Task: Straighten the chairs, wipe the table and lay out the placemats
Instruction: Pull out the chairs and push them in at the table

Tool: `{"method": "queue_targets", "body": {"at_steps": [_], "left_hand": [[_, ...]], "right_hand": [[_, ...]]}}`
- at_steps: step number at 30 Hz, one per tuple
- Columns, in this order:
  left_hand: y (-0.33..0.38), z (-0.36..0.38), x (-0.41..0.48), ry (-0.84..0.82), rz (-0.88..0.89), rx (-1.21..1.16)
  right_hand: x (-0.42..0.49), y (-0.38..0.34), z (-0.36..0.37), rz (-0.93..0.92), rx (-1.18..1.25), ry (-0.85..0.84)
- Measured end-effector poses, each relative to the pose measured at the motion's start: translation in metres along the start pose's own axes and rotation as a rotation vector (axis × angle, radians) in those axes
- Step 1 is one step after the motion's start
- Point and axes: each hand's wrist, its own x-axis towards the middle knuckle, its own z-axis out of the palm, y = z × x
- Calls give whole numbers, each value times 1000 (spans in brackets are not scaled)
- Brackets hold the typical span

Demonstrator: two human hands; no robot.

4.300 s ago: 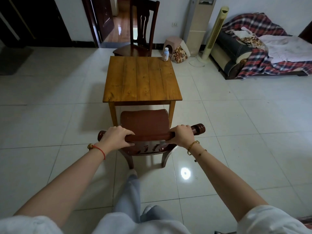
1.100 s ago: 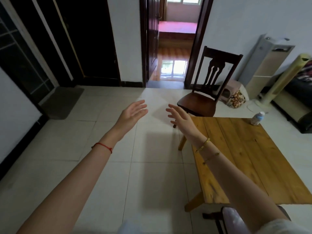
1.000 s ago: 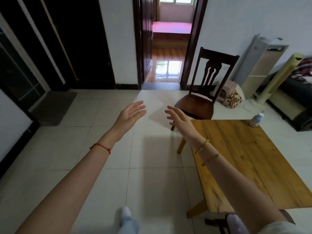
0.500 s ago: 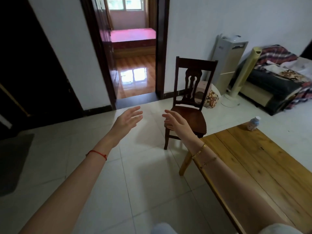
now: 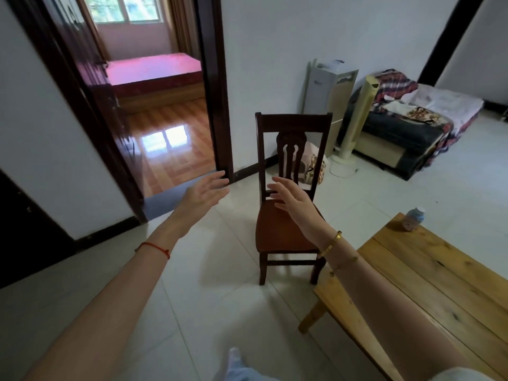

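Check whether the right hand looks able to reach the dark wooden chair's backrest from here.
Probably yes: the right hand, fingers straight and empty, hangs in front of the dark wooden chair with nothing between; the light wooden table lies off to its right.

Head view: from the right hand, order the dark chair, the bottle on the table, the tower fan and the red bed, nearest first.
1. Dark chair, directly ahead of the right hand.
2. Bottle, to the right, on the table at its far corner.
3. Tower fan, farther back on the right.
4. Red bed, beyond the doorway on the left, farthest.
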Motion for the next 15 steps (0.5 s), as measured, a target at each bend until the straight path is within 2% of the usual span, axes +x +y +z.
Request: {"method": "queue_targets", "body": {"at_steps": [5,10,15], "left_hand": [[6,-39,130,-63,43,70],[13,-69,248,-186,16,12],[-6,-88,385,-263,123,144]], "right_hand": [[105,-9,-1,7,6,115],[193,-10,-5,41,15,231],[286,0,-9,58,4,343]]}}
